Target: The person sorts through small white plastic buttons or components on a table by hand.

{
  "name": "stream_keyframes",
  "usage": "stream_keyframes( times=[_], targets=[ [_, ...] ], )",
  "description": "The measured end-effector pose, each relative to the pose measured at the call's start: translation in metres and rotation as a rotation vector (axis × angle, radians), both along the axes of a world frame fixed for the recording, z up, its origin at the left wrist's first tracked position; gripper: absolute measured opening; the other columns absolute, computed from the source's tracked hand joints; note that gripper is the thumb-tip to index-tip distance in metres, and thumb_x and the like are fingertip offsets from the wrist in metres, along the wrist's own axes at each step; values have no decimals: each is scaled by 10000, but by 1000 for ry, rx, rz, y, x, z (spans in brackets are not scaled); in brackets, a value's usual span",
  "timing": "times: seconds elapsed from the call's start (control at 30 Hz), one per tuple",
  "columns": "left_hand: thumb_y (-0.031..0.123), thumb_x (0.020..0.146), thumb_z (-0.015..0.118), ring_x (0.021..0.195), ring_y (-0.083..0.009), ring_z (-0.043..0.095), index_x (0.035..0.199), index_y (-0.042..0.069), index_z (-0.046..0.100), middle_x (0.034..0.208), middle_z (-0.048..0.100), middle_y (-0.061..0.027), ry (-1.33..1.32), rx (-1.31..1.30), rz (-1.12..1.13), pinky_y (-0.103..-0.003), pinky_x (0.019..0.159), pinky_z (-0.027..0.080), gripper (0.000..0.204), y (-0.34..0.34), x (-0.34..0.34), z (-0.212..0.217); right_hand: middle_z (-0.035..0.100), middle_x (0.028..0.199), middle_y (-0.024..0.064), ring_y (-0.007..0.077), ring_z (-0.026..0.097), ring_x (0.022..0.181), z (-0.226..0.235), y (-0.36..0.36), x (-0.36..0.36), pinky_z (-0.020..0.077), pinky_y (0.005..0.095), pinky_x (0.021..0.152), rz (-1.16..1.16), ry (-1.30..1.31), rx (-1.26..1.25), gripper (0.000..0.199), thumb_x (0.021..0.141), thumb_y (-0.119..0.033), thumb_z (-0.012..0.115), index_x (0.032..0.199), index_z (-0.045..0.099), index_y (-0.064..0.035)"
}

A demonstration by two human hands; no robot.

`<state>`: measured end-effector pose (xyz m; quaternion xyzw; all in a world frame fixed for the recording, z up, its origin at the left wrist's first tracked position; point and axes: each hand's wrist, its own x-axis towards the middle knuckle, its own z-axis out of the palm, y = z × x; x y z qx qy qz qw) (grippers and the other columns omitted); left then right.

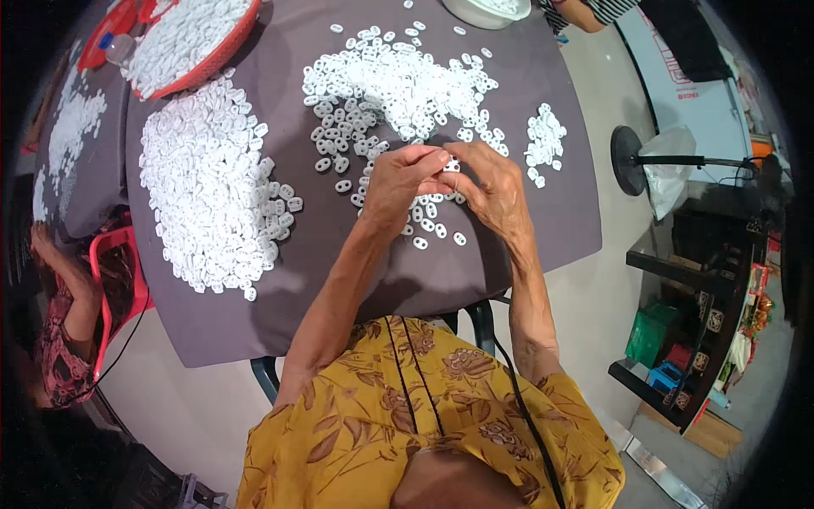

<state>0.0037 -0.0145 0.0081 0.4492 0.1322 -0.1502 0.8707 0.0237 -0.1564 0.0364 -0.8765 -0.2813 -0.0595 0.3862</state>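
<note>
My left hand (400,182) and my right hand (493,188) meet fingertip to fingertip above the table, both closed in a pinch. What they pinch is mostly hidden by the fingers; a bit of white shows in the gap between them. Just beyond my hands spreads a loose heap of small white oval plastic pieces (407,81), many with two dark holes. A few loose pieces (440,230) lie below my hands. To the left is a big dense pile of similar white pieces (199,187). A small cluster (545,140) sits to the right.
A grey-brown cloth (339,280) covers the table. Far left stands a red basket (222,59) full of white pieces; a white bowl (487,13) is at the far edge. Other people's arms (80,293) show at left and top right. Shelving (691,322) stands right.
</note>
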Motion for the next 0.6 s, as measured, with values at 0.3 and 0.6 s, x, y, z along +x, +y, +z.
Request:
stream_keyframes(
  times=[0.3, 0.6],
  targets=[
    [186, 832, 578, 624, -108, 581, 890, -63, 601, 749, 599, -79, 4, 37, -20, -214, 579, 503, 256, 2, 0, -7, 609, 813, 131, 272, 591, 704, -3, 1, -2, 471, 330, 608, -9, -19, -13, 287, 700, -107, 684, 948, 594, 6],
    [166, 832, 567, 612, -103, 579, 808, -42, 594, 704, 594, -66, 47, -31, 15, -211, 577, 499, 211, -2, 0, -4, 612, 807, 129, 268, 593, 695, -7, -1, 1, 475, 325, 599, 0, -74, -46, 277, 698, -95, 688, 939, 598, 8]
  ],
)
